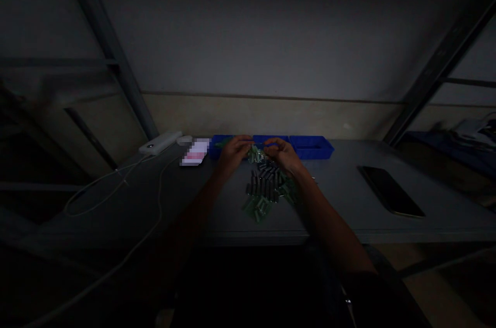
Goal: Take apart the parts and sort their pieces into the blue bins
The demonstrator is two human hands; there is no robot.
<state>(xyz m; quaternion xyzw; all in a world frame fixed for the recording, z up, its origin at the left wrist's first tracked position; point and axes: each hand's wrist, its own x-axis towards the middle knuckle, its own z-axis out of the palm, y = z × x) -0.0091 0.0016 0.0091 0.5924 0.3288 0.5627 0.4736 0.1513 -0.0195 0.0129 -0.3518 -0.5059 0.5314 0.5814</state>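
Mid-frame, my left hand point(232, 152) and right hand point(282, 155) pinch one small green connector point(256, 154), light, rigid, best gripped by its sides.

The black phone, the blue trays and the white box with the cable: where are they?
black phone point(390, 191): head view, middle of its dark screen.
blue trays point(312, 148): head view, front wall of the right tray.
white box point(159, 142): head view, its top face.

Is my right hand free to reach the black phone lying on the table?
Probably yes: the right hand sits left of the phone, with only bare table between, though it seems busy with small green parts.
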